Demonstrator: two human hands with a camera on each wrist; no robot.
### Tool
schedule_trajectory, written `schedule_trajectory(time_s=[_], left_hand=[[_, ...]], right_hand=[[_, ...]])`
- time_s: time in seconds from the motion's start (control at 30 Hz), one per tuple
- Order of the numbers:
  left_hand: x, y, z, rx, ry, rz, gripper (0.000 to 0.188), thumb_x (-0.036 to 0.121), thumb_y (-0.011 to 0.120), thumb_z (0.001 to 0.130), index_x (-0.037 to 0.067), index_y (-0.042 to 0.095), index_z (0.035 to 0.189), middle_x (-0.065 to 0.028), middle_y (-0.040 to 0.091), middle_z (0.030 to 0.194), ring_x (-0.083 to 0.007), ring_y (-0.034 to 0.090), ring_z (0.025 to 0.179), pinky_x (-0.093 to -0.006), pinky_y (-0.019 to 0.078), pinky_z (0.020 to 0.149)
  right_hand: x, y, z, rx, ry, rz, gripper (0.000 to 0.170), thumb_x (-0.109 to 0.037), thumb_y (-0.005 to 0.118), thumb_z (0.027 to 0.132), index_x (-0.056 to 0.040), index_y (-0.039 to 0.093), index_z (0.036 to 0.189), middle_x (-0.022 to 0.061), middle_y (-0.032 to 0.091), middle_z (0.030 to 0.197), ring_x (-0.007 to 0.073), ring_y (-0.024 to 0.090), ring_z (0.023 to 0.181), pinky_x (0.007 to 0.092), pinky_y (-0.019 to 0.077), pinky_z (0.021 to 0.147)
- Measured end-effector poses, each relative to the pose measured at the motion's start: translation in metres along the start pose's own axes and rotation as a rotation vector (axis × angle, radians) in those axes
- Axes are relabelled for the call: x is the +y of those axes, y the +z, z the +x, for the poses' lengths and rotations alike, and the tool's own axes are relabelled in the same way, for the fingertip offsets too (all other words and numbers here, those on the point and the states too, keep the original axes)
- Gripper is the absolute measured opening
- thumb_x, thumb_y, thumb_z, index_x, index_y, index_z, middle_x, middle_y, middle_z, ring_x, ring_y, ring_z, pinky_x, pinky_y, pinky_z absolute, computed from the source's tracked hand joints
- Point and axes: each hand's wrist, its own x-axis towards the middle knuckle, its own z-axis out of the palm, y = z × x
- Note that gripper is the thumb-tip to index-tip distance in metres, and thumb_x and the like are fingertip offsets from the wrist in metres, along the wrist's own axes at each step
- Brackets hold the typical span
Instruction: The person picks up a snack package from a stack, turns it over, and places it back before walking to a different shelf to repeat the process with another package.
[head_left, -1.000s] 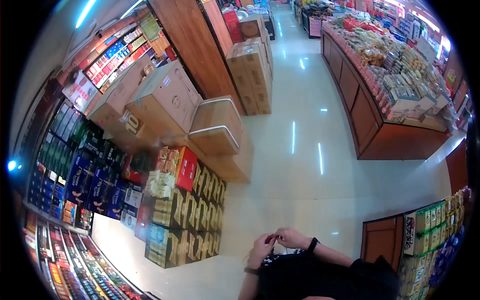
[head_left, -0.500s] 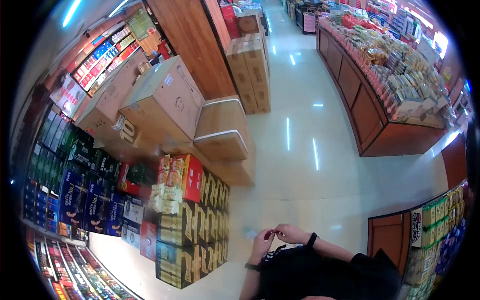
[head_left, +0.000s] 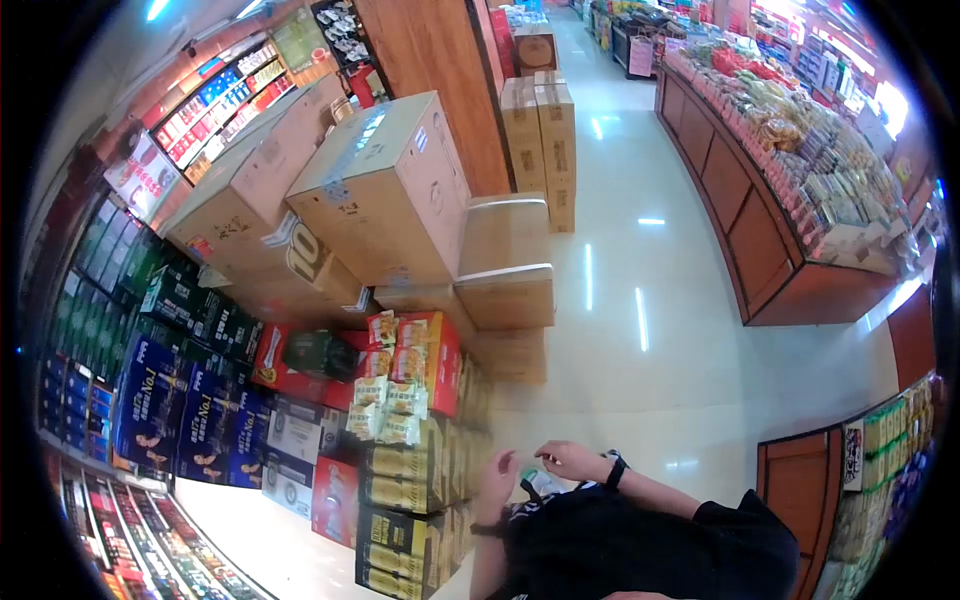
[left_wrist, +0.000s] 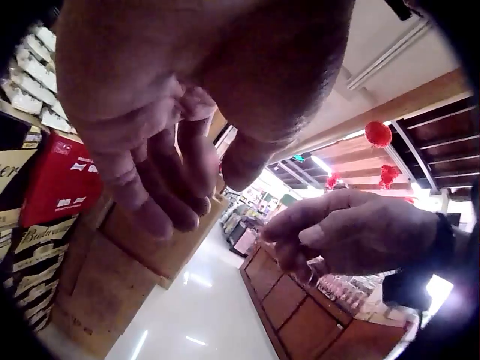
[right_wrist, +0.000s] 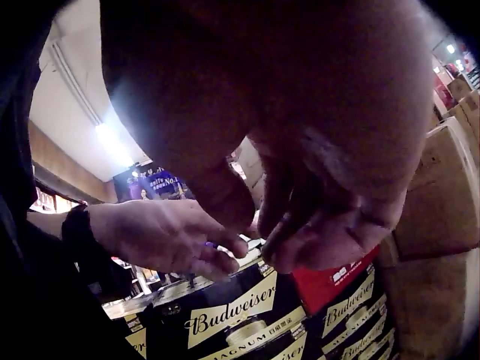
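Observation:
My left hand (head_left: 497,477) is raised in front of the body, beside the stack of black-and-gold Budweiser cartons (head_left: 398,540). In the left wrist view its fingers hang loosely bent, and nothing shows between them. A short gap to the right is my right hand (head_left: 575,460), its thumb close to the loosely bent fingers. Nothing held shows in it either. The right wrist view has both hands overlapping in front of the Budweiser cartons (right_wrist: 232,307). On top of that stack lie several small yellow-and-white snack packets (head_left: 388,395) beside a red carton (head_left: 442,365).
Large brown cardboard boxes (head_left: 385,200) stand behind the cartons, near a wooden pillar (head_left: 435,90). Blue cartons (head_left: 150,400) are at left. Across the shiny floor (head_left: 620,380) stands a wooden display counter (head_left: 735,190) heaped with packaged goods. A packet rack (head_left: 885,460) is at lower right.
Both hands were together with a small dark reddish thing at their fingertips; now they are apart and it no longer shows. The view has shifted, bringing the carton stack closer to the left hand.

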Motion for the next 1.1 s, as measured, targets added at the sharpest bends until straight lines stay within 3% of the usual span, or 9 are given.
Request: schedule_trajectory(time_s=[0.3, 0.37, 0.67, 0.8, 0.87, 0.93, 1.0, 1.03, 1.1], left_hand=[[-0.018, -0.023, 0.015, 0.080, -0.060, -0.003, 0.031, 0.020, 0.062, 0.089, 0.002, 0.057, 0.114, -0.0096, 0.066, 0.091, -0.0166, 0.063, 0.083, -0.0290, 0.0504, 0.074], [-0.030, -0.024, 0.021, 0.113, -0.084, -0.043, 0.039, 0.017, 0.063, 0.087, 0.003, 0.052, 0.122, -0.0096, 0.065, 0.096, -0.0155, 0.063, 0.082, -0.0281, 0.0509, 0.074], [-0.053, -0.063, 0.050, 0.353, -0.123, 0.008, 0.041, 0.011, 0.062, 0.088, 0.002, 0.047, 0.125, -0.0067, 0.060, 0.091, -0.0133, 0.059, 0.079, -0.0264, 0.0499, 0.071], [-0.069, -0.078, 0.071, 0.506, -0.052, 0.039, 0.041, 0.011, 0.062, 0.089, 0.003, 0.043, 0.125, -0.0069, 0.059, 0.092, -0.0124, 0.057, 0.074, -0.0246, 0.0487, 0.068], [-0.053, -0.087, 0.081, 0.604, -0.166, -0.304, 0.043, 0.013, 0.062, 0.090, 0.004, 0.039, 0.125, -0.0070, 0.058, 0.093, -0.0107, 0.056, 0.072, -0.0228, 0.0462, 0.063], [-0.062, -0.087, 0.091, 0.755, -0.141, -0.256, 0.044, 0.014, 0.062, 0.090, 0.004, 0.037, 0.126, -0.0053, 0.058, 0.087, -0.0095, 0.055, 0.070, -0.0219, 0.0432, 0.058], [-0.066, -0.092, 0.097, 0.830, -0.327, -0.131, 0.046, 0.016, 0.061, 0.091, 0.003, 0.036, 0.127, -0.0034, 0.058, 0.078, -0.0091, 0.055, 0.066, -0.0222, 0.0433, 0.055], [-0.062, -0.095, 0.100, 0.851, -0.323, 0.044, 0.043, 0.018, 0.059, 0.092, 0.001, 0.040, 0.126, -0.0047, 0.061, 0.073, -0.0098, 0.057, 0.061, -0.0230, 0.0443, 0.053], [-0.023, -0.106, 0.105, 0.790, -0.393, -0.066, 0.041, 0.019, 0.058, 0.092, 0.000, 0.042, 0.125, -0.0065, 0.063, 0.073, -0.0101, 0.058, 0.058, -0.0234, 0.0439, 0.051]], right_hand=[[0.003, 0.020, 0.031, -0.017, 0.039, -0.060, 0.025, -0.015, 0.056, 0.084, -0.0019, 0.063, 0.104, 0.0175, 0.064, 0.089, 0.0328, 0.063, 0.082, 0.0404, 0.0505, 0.075], [-0.001, 0.017, 0.045, -0.055, 0.178, -0.063, 0.025, -0.016, 0.056, 0.084, -0.0018, 0.062, 0.103, 0.0177, 0.065, 0.086, 0.0335, 0.063, 0.080, 0.0409, 0.0508, 0.074], [0.008, 0.027, 0.146, -0.133, 0.023, 0.016, 0.024, -0.015, 0.059, 0.083, -0.0013, 0.061, 0.103, 0.0164, 0.063, 0.081, 0.0307, 0.063, 0.074, 0.0381, 0.0507, 0.068], [-0.030, 0.018, 0.202, -0.198, 0.019, 0.026, 0.027, -0.016, 0.060, 0.084, -0.0020, 0.059, 0.107, 0.0150, 0.062, 0.088, 0.0278, 0.062, 0.074, 0.0359, 0.0500, 0.068], [-0.038, 0.022, 0.227, -0.206, -0.015, 0.070, 0.029, -0.016, 0.060, 0.084, -0.0024, 0.058, 0.110, 0.0141, 0.062, 0.092, 0.0273, 0.061, 0.076, 0.0354, 0.0499, 0.068], [-0.035, 0.030, 0.251, -0.198, -0.140, 0.173, 0.038, -0.017, 0.060, 0.084, -0.0028, 0.055, 0.118, 0.0139, 0.059, 0.103, 0.0282, 0.060, 0.081, 0.0363, 0.0495, 0.071], [-0.033, 0.038, 0.269, -0.180, -0.203, 0.085, 0.042, -0.019, 0.061, 0.084, -0.0028, 0.052, 0.122, 0.0152, 0.056, 0.108, 0.0290, 0.060, 0.085, 0.0368, 0.0493, 0.073], [-0.034, 0.041, 0.276, -0.144, -0.260, -0.008, 0.047, -0.020, 0.062, 0.084, -0.0029, 0.050, 0.126, 0.0165, 0.054, 0.112, 0.0297, 0.059, 0.089, 0.0373, 0.0491, 0.076], [-0.038, 0.045, 0.286, -0.198, -0.239, 0.004, 0.049, -0.022, 0.062, 0.084, -0.0023, 0.049, 0.127, 0.0186, 0.053, 0.113, 0.0309, 0.058, 0.092, 0.0378, 0.0486, 0.078]])
